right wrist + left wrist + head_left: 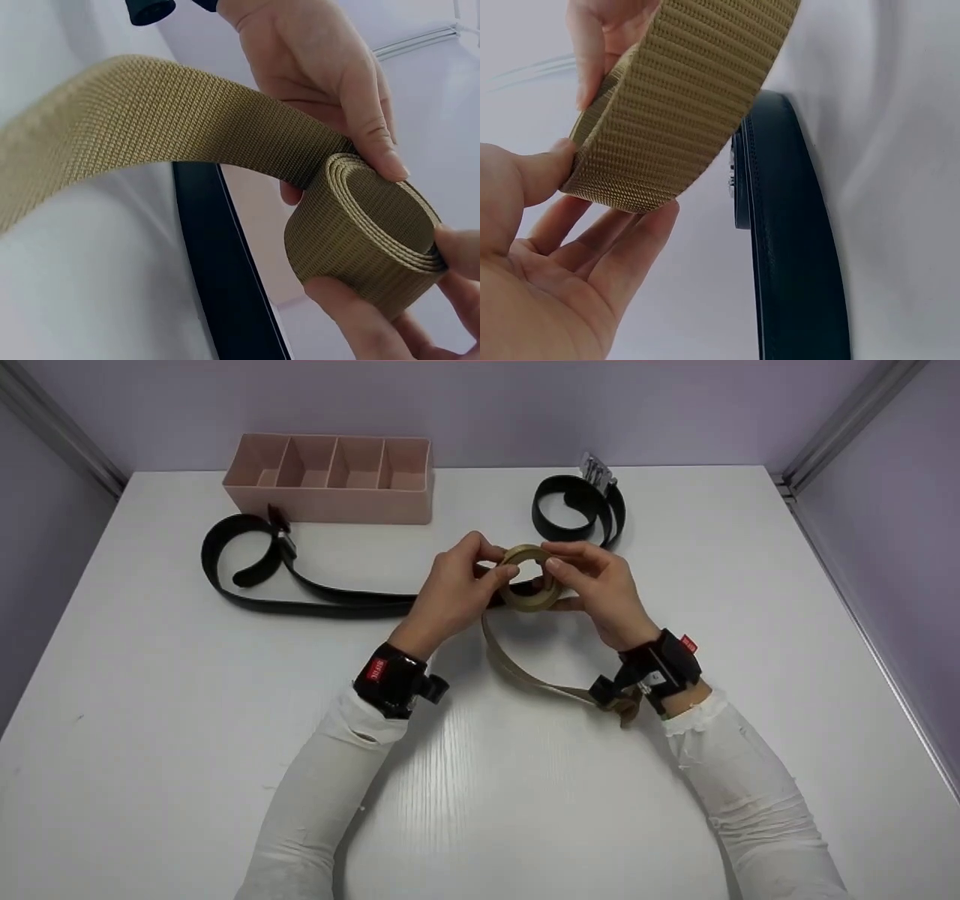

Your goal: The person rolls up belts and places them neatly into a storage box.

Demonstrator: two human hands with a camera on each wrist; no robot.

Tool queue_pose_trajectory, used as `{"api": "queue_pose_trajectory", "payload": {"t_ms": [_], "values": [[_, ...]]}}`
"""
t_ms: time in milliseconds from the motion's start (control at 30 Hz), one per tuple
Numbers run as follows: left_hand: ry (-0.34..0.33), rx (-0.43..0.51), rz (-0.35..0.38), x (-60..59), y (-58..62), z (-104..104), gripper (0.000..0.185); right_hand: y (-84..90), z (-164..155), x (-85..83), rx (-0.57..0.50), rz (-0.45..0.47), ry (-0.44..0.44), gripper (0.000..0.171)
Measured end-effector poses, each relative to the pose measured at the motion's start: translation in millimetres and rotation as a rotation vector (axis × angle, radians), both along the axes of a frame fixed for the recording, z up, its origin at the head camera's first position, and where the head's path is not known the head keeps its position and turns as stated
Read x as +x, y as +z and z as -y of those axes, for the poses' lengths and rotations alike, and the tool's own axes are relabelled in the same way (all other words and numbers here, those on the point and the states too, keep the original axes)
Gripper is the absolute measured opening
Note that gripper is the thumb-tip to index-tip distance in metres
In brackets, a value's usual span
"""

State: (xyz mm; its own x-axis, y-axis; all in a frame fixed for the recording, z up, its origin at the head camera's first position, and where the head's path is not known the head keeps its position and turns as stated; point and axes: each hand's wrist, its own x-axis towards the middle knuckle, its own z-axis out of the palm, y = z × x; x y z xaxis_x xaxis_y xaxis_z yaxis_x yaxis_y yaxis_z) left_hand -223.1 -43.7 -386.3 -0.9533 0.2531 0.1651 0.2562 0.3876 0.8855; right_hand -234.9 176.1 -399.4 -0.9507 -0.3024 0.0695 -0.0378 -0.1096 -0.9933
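Okay — left hand (450, 589) and right hand (604, 589) both pinch the tan belt (529, 578) roll — mid-table, above a black belt (315, 598).

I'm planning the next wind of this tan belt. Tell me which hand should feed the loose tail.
Probably the right hand: the tan belt tail trails toward its wrist, while the left hand pinches the coil.

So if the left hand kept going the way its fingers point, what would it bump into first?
Probably the right hand: the left hand points across the rolled tan webbing belt both already hold. Depth is unclear.
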Motion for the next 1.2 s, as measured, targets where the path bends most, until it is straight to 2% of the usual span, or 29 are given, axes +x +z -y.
{"api": "queue_pose_trajectory", "payload": {"t_ms": [233, 533, 667, 933, 1100, 1200], "values": [[0.005, -0.047, -0.052, 0.0, 0.5, 0.6, 0.02, 0.9, -3.1, -2.3, 0.072, -0.044, 0.057, 0.035], [-0.07, -0.12, -0.043, 0.3, 0.2, 0.1, 0.019, 2.8, -2.9, -0.1, 0.202, -0.068, 0.132, 0.034], [-0.068, -0.111, -0.033, 0.5, -0.4, -1.6, 0.021, 2.4, -2.1, 0.6, 0.179, -0.064, 0.134, 0.033], [-0.039, 0.058, -0.028, 1.1, -0.3, -1.2, 0.025, 1.9, -0.5, 0.8, 0.069, -0.04, 0.047, 0.034], [0.0, 0.058, -0.047, -0.2, -0.4, -0.6, 0.027, 3.6, -1.0, 1.1, -0.051, 0.031, -0.038, 0.036], [0.005, 0.047, -0.064, -0.7, -0.7, -1.0, 0.025, 3.5, -1.3, 0.6, -0.066, 0.046, -0.056, 0.037]]}}
